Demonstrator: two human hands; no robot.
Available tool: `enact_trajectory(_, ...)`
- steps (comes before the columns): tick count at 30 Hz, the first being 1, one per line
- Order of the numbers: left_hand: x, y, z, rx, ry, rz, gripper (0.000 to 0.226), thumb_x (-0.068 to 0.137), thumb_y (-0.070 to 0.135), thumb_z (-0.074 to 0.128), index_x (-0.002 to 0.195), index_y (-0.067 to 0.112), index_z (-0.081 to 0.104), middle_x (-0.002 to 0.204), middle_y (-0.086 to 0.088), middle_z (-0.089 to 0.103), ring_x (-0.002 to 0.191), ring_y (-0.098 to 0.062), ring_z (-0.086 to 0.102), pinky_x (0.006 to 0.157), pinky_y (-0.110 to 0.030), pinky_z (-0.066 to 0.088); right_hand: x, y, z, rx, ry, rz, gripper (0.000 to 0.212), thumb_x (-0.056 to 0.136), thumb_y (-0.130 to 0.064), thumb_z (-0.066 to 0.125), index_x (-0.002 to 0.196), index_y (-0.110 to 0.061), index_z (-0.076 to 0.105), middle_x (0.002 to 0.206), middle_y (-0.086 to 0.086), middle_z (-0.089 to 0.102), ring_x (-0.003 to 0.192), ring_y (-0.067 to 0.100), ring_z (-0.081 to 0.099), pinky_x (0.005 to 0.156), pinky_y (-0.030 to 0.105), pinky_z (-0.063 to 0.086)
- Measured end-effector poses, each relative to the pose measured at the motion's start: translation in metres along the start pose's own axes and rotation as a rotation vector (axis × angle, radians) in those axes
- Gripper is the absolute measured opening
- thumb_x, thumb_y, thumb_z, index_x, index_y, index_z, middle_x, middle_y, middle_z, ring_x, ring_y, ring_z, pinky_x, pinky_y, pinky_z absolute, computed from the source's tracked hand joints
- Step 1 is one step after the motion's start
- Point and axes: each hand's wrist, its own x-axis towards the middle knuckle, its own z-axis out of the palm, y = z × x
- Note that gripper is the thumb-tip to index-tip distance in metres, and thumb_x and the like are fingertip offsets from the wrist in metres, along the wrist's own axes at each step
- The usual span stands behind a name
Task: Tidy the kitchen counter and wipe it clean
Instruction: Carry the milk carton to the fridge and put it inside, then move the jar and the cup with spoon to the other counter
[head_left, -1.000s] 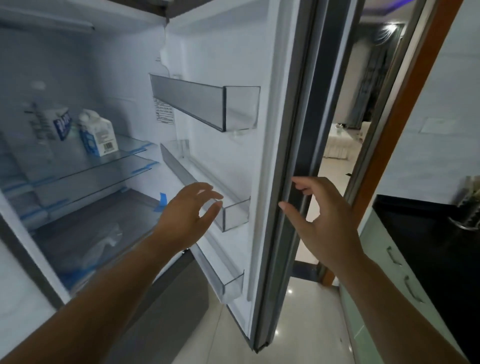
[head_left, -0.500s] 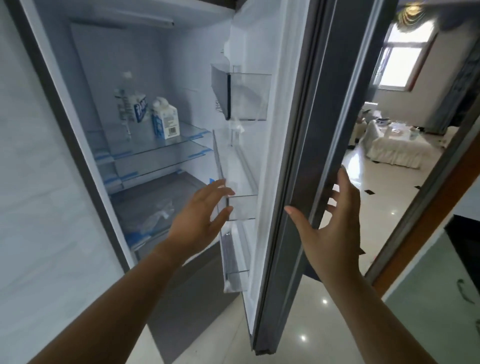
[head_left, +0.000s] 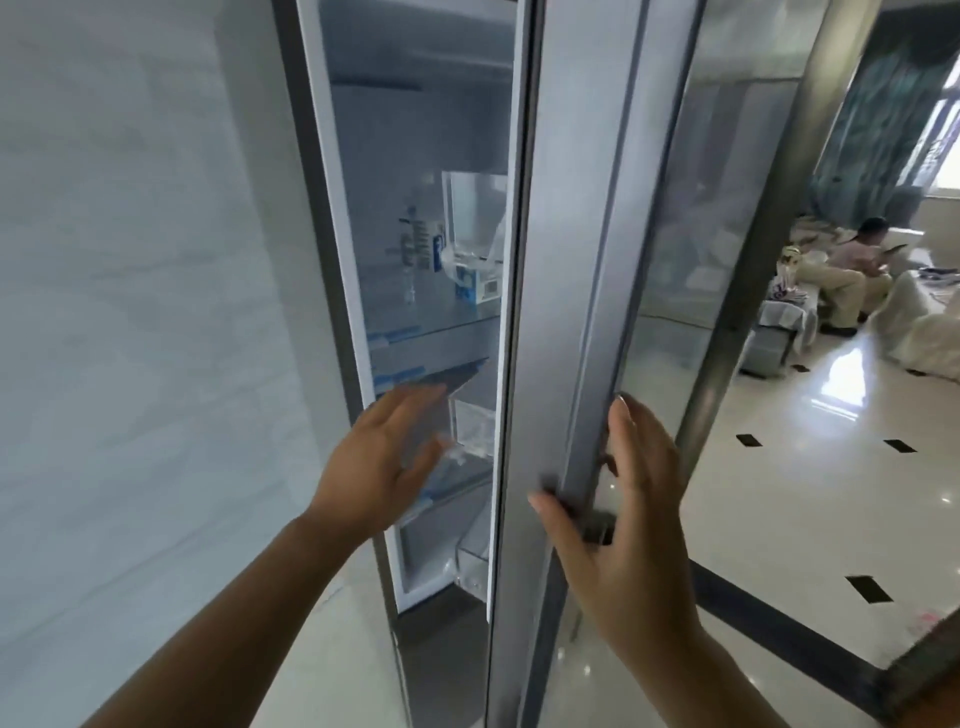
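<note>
The grey fridge door (head_left: 561, 260) stands only a narrow gap from shut. My right hand (head_left: 618, 499) lies flat against the door's outer face, fingers straight, thumb on the door's edge. My left hand (head_left: 384, 457) hovers open in front of the gap, holding nothing and blurred by motion. Through the gap a blue-and-white carton (head_left: 475, 283) stands on a glass shelf (head_left: 415, 332), with another pack (head_left: 418, 244) behind it. Clear door bins (head_left: 472, 218) partly hide the carton.
A pale marbled wall panel (head_left: 145, 312) fills the left. A doorway on the right opens onto a glossy tiled floor (head_left: 810, 467), where a person (head_left: 857, 260) sits on covered furniture. A metal door frame (head_left: 753, 260) runs behind the fridge door.
The fridge door has swung from wide open to nearly shut under my right hand. My left hand has drawn back out of the fridge opening. The view has turned right.
</note>
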Motion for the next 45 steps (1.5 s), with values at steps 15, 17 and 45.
enact_trajectory(15,0.029,-0.113,-0.066,0.120,0.088,-0.084,0.054,0.088,0.057,0.031,0.134,0.032,0.042,0.139,0.006,0.048,0.124,-0.015,0.048,0.098,-0.028,0.042,0.062,0.000,0.161,-0.053,-0.181,-0.032,0.068,0.087,-0.056,0.043,0.144,-0.039,0.012,0.156,0.000,0.006,0.142,0.029,0.017,0.102,0.035,0.035)
enact_trajectory(17,0.035,-0.118,-0.067,0.122,0.113,-0.136,0.055,0.086,0.058,0.031,0.134,0.034,0.042,0.141,0.008,0.046,0.125,-0.014,0.047,0.100,-0.030,0.042,0.076,0.014,0.175,-0.070,-0.226,0.000,0.071,0.086,-0.055,0.045,0.145,-0.039,0.008,0.156,-0.002,-0.001,0.144,0.028,0.013,0.100,0.037,0.040)
enact_trajectory(45,-0.083,-0.025,0.020,0.126,0.497,-0.804,0.049,0.086,0.059,0.032,0.127,0.037,0.047,0.126,0.021,0.052,0.112,0.005,0.048,0.069,-0.009,0.037,0.004,0.047,0.178,0.596,-0.630,-0.172,0.056,0.091,-0.053,0.040,0.137,-0.022,0.038,0.151,0.006,0.028,0.140,0.024,0.026,0.110,0.038,0.033)
